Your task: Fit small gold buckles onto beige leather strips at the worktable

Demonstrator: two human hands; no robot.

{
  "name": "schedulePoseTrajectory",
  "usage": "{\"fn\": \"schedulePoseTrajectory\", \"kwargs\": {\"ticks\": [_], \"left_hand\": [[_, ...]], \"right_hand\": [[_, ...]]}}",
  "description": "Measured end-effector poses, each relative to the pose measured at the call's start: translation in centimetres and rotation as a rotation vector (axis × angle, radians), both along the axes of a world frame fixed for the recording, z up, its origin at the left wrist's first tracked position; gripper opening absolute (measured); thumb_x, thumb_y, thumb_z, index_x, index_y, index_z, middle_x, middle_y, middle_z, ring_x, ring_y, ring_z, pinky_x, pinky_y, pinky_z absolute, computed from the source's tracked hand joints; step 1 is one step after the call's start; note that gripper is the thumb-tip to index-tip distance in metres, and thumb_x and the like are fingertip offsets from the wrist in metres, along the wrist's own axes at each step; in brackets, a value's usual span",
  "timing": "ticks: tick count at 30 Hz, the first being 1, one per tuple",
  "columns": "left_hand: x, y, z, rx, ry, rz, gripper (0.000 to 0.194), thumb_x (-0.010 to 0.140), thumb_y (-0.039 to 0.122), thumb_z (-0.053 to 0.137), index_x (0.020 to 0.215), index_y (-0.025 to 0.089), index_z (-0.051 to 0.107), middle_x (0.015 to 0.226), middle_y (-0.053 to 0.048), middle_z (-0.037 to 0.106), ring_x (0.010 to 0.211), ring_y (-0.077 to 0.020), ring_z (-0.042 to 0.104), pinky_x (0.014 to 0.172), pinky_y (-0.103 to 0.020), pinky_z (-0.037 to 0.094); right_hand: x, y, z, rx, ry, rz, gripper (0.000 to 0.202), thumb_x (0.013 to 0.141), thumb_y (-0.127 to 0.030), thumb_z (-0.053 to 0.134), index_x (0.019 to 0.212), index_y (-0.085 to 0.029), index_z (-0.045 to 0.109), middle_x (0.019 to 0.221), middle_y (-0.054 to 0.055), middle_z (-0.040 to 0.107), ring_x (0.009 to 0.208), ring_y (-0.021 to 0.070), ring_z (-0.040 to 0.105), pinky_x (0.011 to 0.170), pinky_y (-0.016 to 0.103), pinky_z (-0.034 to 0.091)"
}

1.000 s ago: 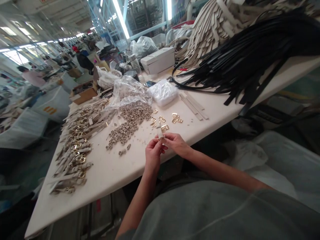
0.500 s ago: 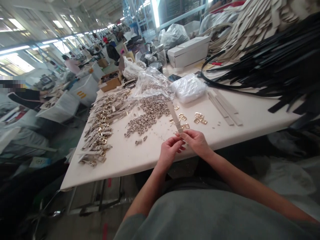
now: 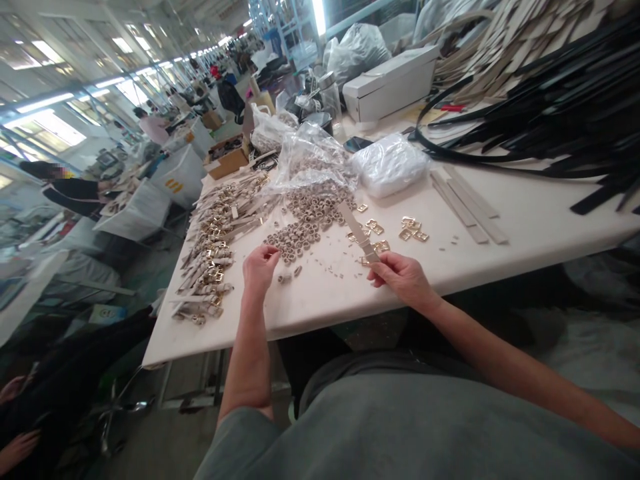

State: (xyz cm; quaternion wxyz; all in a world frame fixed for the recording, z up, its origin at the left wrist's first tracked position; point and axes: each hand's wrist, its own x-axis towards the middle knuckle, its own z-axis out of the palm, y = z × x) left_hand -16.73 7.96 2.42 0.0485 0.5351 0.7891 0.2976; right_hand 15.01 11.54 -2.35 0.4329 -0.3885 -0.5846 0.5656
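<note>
My right hand (image 3: 404, 279) pinches the lower end of a beige strap (image 3: 353, 225), which slants up and away over the table with a small band around it near my fingers. My left hand (image 3: 259, 268) is at the near left edge of a pile of small beige strap loops (image 3: 295, 241). Its thumb and fingers are pressed together, and whatever may be between them is hidden. Gold buckles (image 3: 411, 229) lie in small groups beyond my right hand, some partly behind the strap. A few loose loops (image 3: 285, 279) rest just right of my left hand.
Along the left of the table (image 3: 320, 313) runs a long heap of beige straps with gold buckles (image 3: 215, 247). Clear plastic bags (image 3: 313, 160), a white plastic packet (image 3: 390, 167), a white box (image 3: 393, 83) and black straps (image 3: 540, 113) lie farther back. Another person (image 3: 70, 193) works at left.
My left hand has left the strap and moved left to the loop pile. My right hand keeps hold of the strap. The view has shifted slightly.
</note>
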Motion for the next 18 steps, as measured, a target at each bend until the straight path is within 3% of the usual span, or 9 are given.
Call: {"fn": "schedulePoseTrajectory", "kwargs": {"ticks": [5, 9, 13, 15, 18], "left_hand": [[0.0, -0.2, -1.8, -0.145, 0.04, -0.124, 0.011, 0.077, 0.026, 0.067, 0.084, 0.022, 0.074, 0.087, -0.005, 0.074, 0.079, -0.0201, 0.066, 0.08, -0.032, 0.048], [-0.4, 0.2, -2.9, -0.177, 0.01, -0.104, 0.014, 0.075, 0.024, 0.067, 0.088, 0.022, 0.073, 0.085, -0.004, 0.072, 0.077, -0.0193, 0.065, 0.077, -0.031, 0.048], [-0.6, 0.7, -2.9, -0.139, -0.004, -0.035, 0.011, 0.075, 0.029, 0.067, 0.081, 0.021, 0.073, 0.073, -0.003, 0.07, 0.073, -0.019, 0.064, 0.074, -0.031, 0.048], [0.0, 0.9, -2.8, -0.072, -0.126, -0.017, 0.014, 0.075, 0.033, 0.067, 0.078, 0.021, 0.072, 0.069, -0.002, 0.069, 0.069, -0.0177, 0.063, 0.07, -0.03, 0.048], [2.4, 0.8, -2.7, 0.081, -0.525, -0.043, 0.023, 0.071, 0.038, 0.07, 0.081, 0.018, 0.071, 0.067, -0.001, 0.068, 0.06, -0.0144, 0.061, 0.062, -0.028, 0.049]], "right_hand": [[-0.1, 0.0, -0.2, 0.031, -0.019, 0.014, 0.046, 0.077, -0.065, 0.069, 0.074, -0.018, 0.066, 0.066, 0.003, 0.069, 0.053, 0.0142, 0.065, 0.053, 0.026, 0.054], [-0.1, 0.0, -0.4, 0.049, -0.034, 0.017, 0.047, 0.078, -0.066, 0.068, 0.074, -0.019, 0.066, 0.066, 0.004, 0.07, 0.053, 0.0149, 0.066, 0.053, 0.026, 0.054], [-0.1, 0.1, -0.6, 0.064, -0.039, 0.012, 0.047, 0.079, -0.065, 0.068, 0.074, -0.019, 0.065, 0.065, 0.003, 0.07, 0.053, 0.0147, 0.065, 0.052, 0.026, 0.053], [-0.2, 0.1, -0.6, 0.066, -0.042, 0.006, 0.046, 0.079, -0.064, 0.067, 0.074, -0.019, 0.064, 0.065, 0.003, 0.07, 0.052, 0.0141, 0.064, 0.052, 0.025, 0.052], [-0.5, 0.0, -0.3, 0.056, -0.033, 0.006, 0.045, 0.081, -0.063, 0.066, 0.072, -0.019, 0.063, 0.064, 0.003, 0.069, 0.049, 0.0124, 0.061, 0.05, 0.024, 0.05]]}}
